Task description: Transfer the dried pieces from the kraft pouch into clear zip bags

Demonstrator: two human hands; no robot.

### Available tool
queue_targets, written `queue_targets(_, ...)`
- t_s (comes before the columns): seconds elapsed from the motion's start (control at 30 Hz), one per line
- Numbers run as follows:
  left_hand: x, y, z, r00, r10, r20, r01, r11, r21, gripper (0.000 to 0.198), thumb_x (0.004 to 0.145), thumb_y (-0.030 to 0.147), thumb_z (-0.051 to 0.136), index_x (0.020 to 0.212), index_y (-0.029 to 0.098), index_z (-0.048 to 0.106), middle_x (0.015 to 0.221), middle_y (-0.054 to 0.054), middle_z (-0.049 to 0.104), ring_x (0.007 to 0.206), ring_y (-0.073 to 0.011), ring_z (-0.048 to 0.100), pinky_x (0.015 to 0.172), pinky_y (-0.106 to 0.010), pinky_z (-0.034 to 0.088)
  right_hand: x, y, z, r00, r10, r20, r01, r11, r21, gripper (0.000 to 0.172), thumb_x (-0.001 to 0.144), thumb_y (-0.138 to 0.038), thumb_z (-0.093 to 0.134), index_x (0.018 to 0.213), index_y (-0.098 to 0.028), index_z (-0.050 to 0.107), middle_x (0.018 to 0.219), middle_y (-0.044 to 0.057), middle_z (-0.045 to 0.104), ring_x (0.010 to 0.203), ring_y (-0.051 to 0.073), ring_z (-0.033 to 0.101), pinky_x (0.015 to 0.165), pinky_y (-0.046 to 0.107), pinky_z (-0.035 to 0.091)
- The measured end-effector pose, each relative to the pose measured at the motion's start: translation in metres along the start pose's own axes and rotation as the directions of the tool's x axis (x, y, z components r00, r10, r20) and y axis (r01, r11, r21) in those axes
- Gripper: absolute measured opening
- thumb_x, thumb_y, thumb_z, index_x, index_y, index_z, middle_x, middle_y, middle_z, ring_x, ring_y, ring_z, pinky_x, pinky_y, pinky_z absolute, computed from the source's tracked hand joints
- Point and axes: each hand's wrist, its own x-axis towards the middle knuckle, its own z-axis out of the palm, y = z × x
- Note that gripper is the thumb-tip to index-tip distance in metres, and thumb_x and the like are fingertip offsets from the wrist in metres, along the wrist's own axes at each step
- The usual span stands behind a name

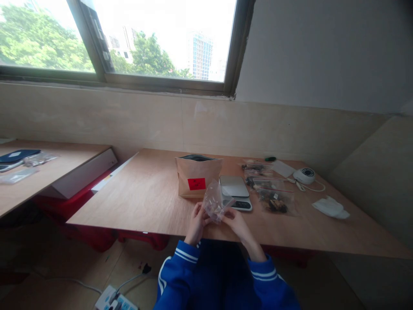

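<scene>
A clear plastic bag is held between my two hands, just above the table's front edge. On its left side, my left hand has its fingers closed on the plastic. The fingers of my right hand pinch the bag's right side. Behind the bag stands a brown paper pouch with a red label, upright and with its top open. A white kitchen scale sits right of the pouch, partly overlapped by the bag. Whatever may be inside the clear bag is too small to make out.
Several zip bags with dark pieces lie right of the scale. Beyond them are a white dome camera with a cable, a crumpled white cloth or tissue and a green object. A power strip rests on the floor.
</scene>
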Motion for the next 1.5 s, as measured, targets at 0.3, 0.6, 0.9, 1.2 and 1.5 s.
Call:
queue_targets(0.3, 0.000, 0.000, -0.001, 0.999, -0.010, 0.037, 0.010, 1.000, -0.010, 0.026, 0.076, 0.037, 0.067, 0.086, 0.018, 0.053, 0.086, -0.003, 0.062, 0.075, -0.0142, 0.063, 0.063, -0.027, 0.053, 0.001, 0.003, 0.000, 1.000, 0.009, 0.010, -0.010, 0.999, 0.036, 0.037, 0.054, -0.043, 0.083, 0.078, -0.016, 0.072, 0.085, 0.009, 0.074, 0.087, 0.029, 0.067, 0.086, 0.043, 0.048)
queue_targets(0.6, -0.001, 0.002, 0.001, 0.998, -0.020, 0.057, 0.022, 0.999, -0.029, 0.026, 0.076, 0.036, 0.068, 0.086, 0.018, 0.052, 0.084, -0.003, 0.063, 0.072, -0.0155, 0.064, 0.060, -0.026, 0.053, 0.001, 0.009, 0.000, 0.999, -0.005, -0.043, 0.007, 0.999, 0.047, 0.035, 0.055, -0.039, 0.082, 0.079, -0.016, 0.073, 0.085, 0.008, 0.075, 0.086, 0.028, 0.067, 0.086, 0.042, 0.048)
queue_targets(0.9, 0.001, -0.002, -0.001, 0.998, -0.036, -0.055, 0.033, 0.998, -0.049, 0.031, 0.070, 0.038, 0.072, 0.085, 0.018, 0.053, 0.083, -0.003, 0.063, 0.070, -0.0134, 0.064, 0.060, -0.024, 0.052, -0.011, -0.006, -0.027, 0.993, -0.042, -0.112, 0.034, 0.997, -0.074, 0.034, 0.053, -0.042, 0.083, 0.076, -0.018, 0.073, 0.082, 0.007, 0.074, 0.084, 0.027, 0.067, 0.085, 0.041, 0.050)
queue_targets(1.2, 0.003, -0.002, -0.002, 0.997, -0.053, -0.056, 0.051, 0.998, -0.038, 0.030, 0.070, 0.040, 0.070, 0.084, 0.020, 0.052, 0.083, -0.003, 0.063, 0.070, -0.0159, 0.064, 0.061, -0.028, 0.052, -0.003, -0.082, -0.049, 0.910, -0.300, -0.287, 0.268, 0.952, -0.146, 0.034, 0.060, -0.042, 0.079, 0.081, -0.018, 0.069, 0.085, 0.007, 0.073, 0.082, 0.024, 0.067, 0.078, 0.038, 0.053)
queue_targets(1.5, 0.000, 0.000, -0.001, 0.996, -0.071, -0.048, 0.067, 0.995, -0.075, 0.031, 0.068, 0.039, 0.072, 0.083, 0.020, 0.053, 0.081, -0.002, 0.064, 0.070, -0.0156, 0.063, 0.063, -0.029, 0.052, 0.084, -0.155, 0.040, 0.729, -0.684, 0.037, 0.653, 0.678, -0.338, 0.015, 0.076, -0.030, 0.069, 0.081, -0.017, 0.068, 0.084, 0.005, 0.070, 0.080, 0.019, 0.067, 0.076, 0.032, 0.053)
